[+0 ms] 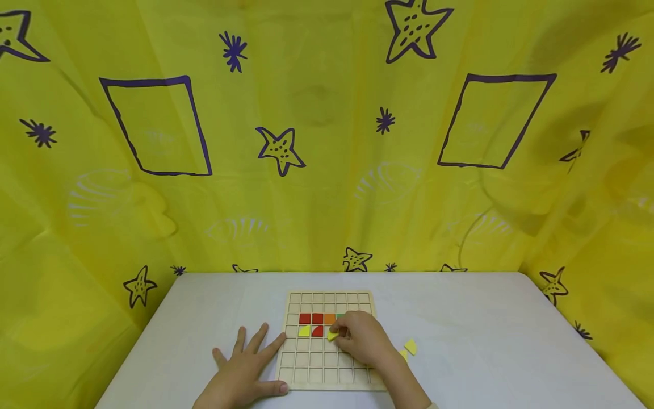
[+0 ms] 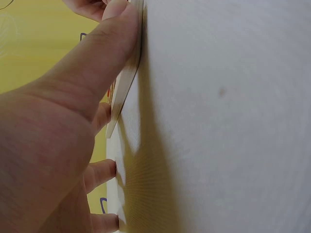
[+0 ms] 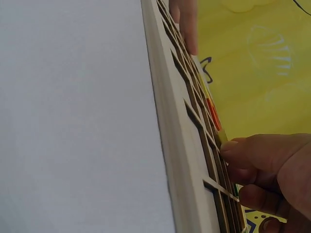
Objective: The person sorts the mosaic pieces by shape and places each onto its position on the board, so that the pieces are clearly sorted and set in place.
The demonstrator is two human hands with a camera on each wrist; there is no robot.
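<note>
A wooden grid board (image 1: 302, 375) lies flat, with red squares (image 1: 311, 318), an orange square (image 1: 329, 318) and a partly covered green piece (image 1: 339, 316) in one row. In the row below sit a yellow quarter-circle piece (image 1: 304, 331) and a red curved piece (image 1: 317, 331). My right hand (image 1: 364, 338) pinches another yellow piece (image 1: 332, 336) between thumb and fingers, over the cell right of the red curved piece. My left hand (image 1: 244, 363) is spread, its thumb and a fingertip touching the board's left edge. In the right wrist view, the right thumb (image 3: 235, 145) meets the yellow piece.
Two loose yellow pieces (image 1: 411, 346) lie on the white table (image 1: 485, 341) right of the board, one partly behind the right forearm. A yellow curtain (image 1: 327, 216) with dark star drawings hangs behind the table and along both sides.
</note>
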